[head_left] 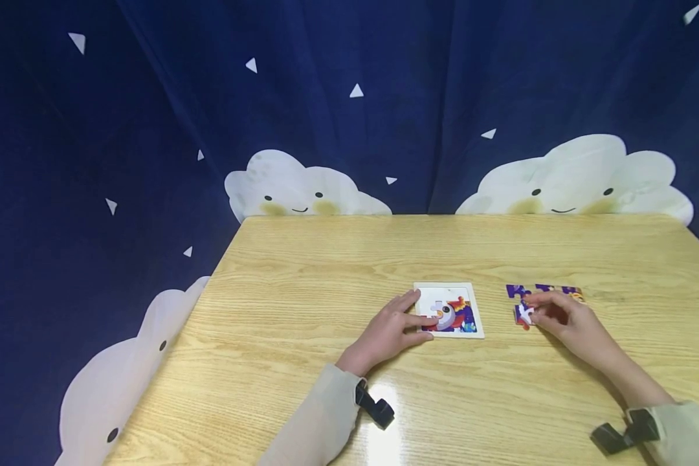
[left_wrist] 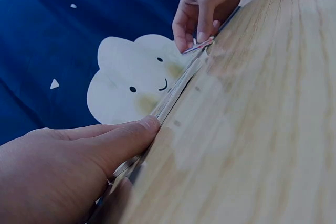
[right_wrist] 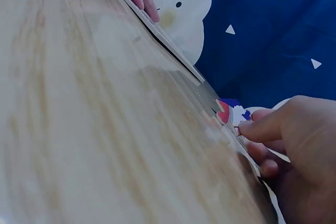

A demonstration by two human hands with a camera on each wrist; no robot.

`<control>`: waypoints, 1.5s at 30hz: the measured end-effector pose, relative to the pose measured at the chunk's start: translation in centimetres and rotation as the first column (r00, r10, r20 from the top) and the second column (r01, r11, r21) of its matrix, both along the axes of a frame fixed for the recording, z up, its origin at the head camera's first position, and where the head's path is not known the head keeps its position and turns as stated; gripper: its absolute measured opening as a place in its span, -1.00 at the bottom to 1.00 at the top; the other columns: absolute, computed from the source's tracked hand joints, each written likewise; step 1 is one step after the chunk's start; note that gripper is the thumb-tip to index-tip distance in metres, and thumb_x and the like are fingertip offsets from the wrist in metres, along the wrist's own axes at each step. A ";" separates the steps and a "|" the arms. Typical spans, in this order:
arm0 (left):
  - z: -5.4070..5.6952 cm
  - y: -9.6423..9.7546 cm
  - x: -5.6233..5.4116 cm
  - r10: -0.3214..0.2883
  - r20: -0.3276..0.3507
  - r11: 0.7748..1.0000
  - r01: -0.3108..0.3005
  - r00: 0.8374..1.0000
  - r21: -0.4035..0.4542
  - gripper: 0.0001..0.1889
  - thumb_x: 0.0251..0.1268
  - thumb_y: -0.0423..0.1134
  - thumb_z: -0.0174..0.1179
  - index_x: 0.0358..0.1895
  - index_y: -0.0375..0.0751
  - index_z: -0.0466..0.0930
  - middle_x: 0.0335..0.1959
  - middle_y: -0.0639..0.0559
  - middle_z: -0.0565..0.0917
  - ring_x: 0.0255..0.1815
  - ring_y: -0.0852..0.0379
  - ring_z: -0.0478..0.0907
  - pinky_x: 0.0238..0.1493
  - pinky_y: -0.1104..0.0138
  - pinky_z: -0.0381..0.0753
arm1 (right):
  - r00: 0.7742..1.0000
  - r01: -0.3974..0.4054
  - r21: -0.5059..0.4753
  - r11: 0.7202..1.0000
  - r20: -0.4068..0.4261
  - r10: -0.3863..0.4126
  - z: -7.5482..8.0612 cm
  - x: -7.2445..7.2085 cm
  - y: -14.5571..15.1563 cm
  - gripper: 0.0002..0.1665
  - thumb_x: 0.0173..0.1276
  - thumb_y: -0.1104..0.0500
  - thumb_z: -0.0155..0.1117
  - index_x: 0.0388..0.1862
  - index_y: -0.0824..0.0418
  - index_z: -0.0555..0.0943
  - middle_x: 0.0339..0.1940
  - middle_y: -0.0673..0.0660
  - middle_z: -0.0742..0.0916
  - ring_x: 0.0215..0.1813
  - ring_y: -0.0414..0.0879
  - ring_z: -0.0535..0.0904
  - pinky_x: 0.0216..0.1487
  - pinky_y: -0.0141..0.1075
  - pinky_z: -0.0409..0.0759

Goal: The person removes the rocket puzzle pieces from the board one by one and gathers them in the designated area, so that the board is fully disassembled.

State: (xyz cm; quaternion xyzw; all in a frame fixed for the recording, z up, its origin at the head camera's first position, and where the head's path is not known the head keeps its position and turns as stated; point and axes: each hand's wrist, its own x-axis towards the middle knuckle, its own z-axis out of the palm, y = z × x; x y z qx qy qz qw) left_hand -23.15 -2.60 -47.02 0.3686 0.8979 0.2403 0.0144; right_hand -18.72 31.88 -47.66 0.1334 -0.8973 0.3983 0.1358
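Past the middle of the desk, nearer its far edge than its near one, you have a white-framed jigsaw tray lying flat, well apart from the left edge. Your left hand lies relaxed with its fingers extended, resting over the tray's left side; the thumb touches the near rim. Inside, joined pieces fill the lower and right portions, showing part of a cartoon figure with a dark eye, while the upper left is bare white.

Toward the desk's right edge, your right hand pinches a white, red and blue jigsaw piece between thumb and fingers, tilted in the right wrist view. Just beyond it, on the side of the far edge, lie loose purple pieces, partly hidden by your fingers.

Behind the far edge hangs a dark blue curtain with smiling clouds and white triangles.
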 end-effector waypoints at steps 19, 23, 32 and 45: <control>0.0 0.1 0.0 0.004 0.007 1.000 -0.004 1.000 -0.010 -0.62 0.32 0.10 0.21 0.19 0.24 0.60 0.55 -0.10 0.21 0.60 0.01 0.09 0.60 0.13 0.14 | 0.998 -0.021 0.084 0.996 0.054 0.016 0.5 -0.6 0.2 -0.72 0.27 0.41 0.30 -0.02 0.36 0.61 -0.32 -0.15 0.59 -0.36 -0.45 0.36 -0.44 -0.54 0.37; 0.0 0.1 0.0 0.005 0.010 1.000 -0.005 1.000 -0.010 -0.62 0.32 0.10 0.20 0.18 0.25 0.60 0.55 -0.10 0.20 0.61 0.01 0.09 0.60 0.12 0.13 | 0.999 -0.023 0.090 0.996 0.036 0.020 0.6 -0.6 0.0 -0.73 0.26 0.44 0.30 -0.05 0.35 0.62 -0.31 -0.11 0.61 -0.36 -0.45 0.36 -0.44 -0.54 0.37; 0.0 0.0 0.0 0.005 0.015 1.000 -0.005 1.000 -0.003 -0.62 0.33 0.10 0.20 0.19 0.24 0.60 0.55 -0.10 0.21 0.61 0.01 0.09 0.60 0.12 0.15 | 1.000 -0.015 0.106 0.994 0.020 0.013 0.5 -0.6 -0.2 -0.74 0.25 0.45 0.29 -0.07 0.31 0.63 -0.33 -0.07 0.60 -0.37 -0.45 0.34 -0.45 -0.53 0.35; -0.1 0.0 -0.1 0.001 0.009 1.000 -0.001 1.000 0.001 -0.62 0.31 0.10 0.21 0.18 0.24 0.61 0.55 -0.11 0.21 0.60 0.00 0.10 0.60 0.11 0.14 | 0.986 0.087 0.004 0.996 0.142 -0.087 0.9 -0.4 0.3 -0.71 0.31 0.24 0.35 0.00 0.29 0.61 -0.35 -0.30 0.61 -0.36 -0.45 0.48 -0.41 -0.56 0.49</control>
